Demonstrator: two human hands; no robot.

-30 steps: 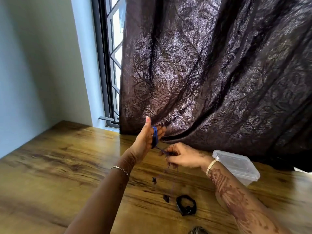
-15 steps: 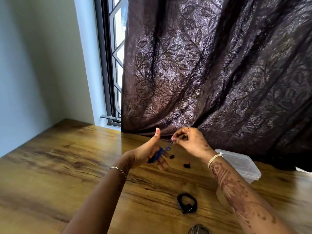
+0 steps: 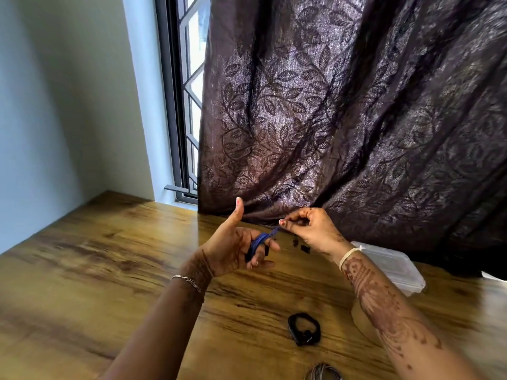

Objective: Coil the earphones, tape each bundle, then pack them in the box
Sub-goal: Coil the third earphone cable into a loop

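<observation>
My left hand (image 3: 233, 248) is raised over the table with its thumb up, and the blue earphone cord (image 3: 258, 242) is wound in loops around its fingers. My right hand (image 3: 310, 229) pinches the free end of that cord just to the right, and two dark earbuds (image 3: 300, 245) dangle beneath it. A coiled black earphone bundle (image 3: 303, 329) lies on the wooden table (image 3: 96, 270) nearer to me. The clear plastic box (image 3: 397, 270) with its lid on stands at the right, behind my right forearm.
A grey coiled cord (image 3: 325, 374) shows at the bottom edge. A tan round object (image 3: 362, 319) lies partly under my right forearm. A dark leaf-patterned curtain (image 3: 356, 119) hangs down to the table's far edge, beside a window (image 3: 189, 105).
My right hand rose from the table up to the level of my left hand, lifting the earbuds off the table. My left hand tilted forward and lowered slightly, with more cord wound on it.
</observation>
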